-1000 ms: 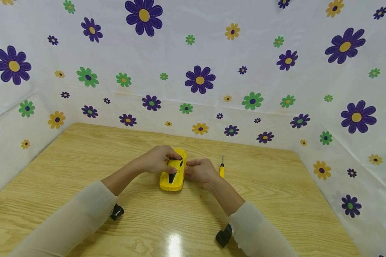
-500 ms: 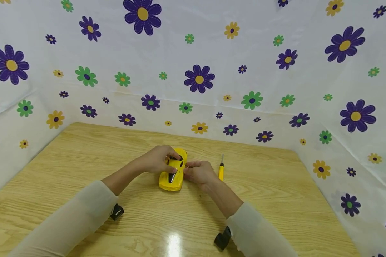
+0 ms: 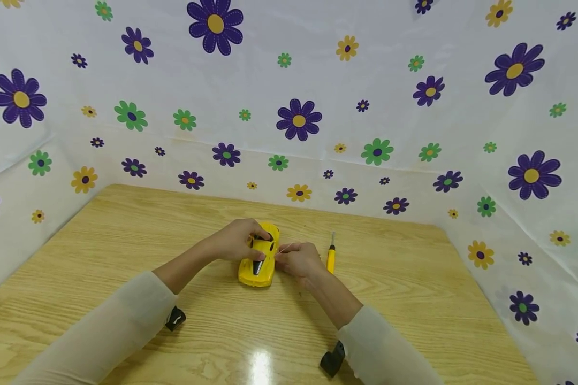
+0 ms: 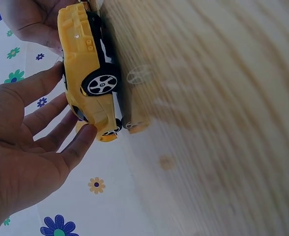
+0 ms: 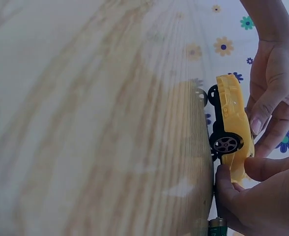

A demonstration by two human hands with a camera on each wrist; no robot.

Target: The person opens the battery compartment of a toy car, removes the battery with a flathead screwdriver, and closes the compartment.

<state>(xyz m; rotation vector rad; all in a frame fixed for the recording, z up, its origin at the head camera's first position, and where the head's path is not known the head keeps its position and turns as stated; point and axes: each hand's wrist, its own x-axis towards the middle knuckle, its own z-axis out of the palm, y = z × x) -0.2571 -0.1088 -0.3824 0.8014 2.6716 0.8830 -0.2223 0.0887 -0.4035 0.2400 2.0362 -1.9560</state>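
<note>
A yellow toy car (image 3: 256, 277) with black windows stands on the wooden table, its nose toward me. My left hand (image 3: 237, 241) holds it from above, thumb and fingertips spread over the roof and windows. In the left wrist view, the car's side (image 4: 76, 39) and a silver-spoked wheel (image 4: 102, 84) show. At the car's right side, my right hand (image 3: 302, 260) pinches the lower body edge between thumb and fingers, as the right wrist view shows on the toy car (image 5: 231, 110). A thin pale strand (image 3: 286, 246) crosses the right fingers. The car's underside is hidden.
A screwdriver (image 3: 331, 259) with a yellow handle lies just right of my right hand. In the right wrist view, a green battery (image 5: 217, 227) is at the bottom edge. A flower-print sheet (image 3: 250, 80) stands behind and beside the table (image 3: 173, 219).
My right hand has shifted slightly left and its fingers have closed in at the car's side. The thin strand now shows across them. My left hand and the car stay nearly still.
</note>
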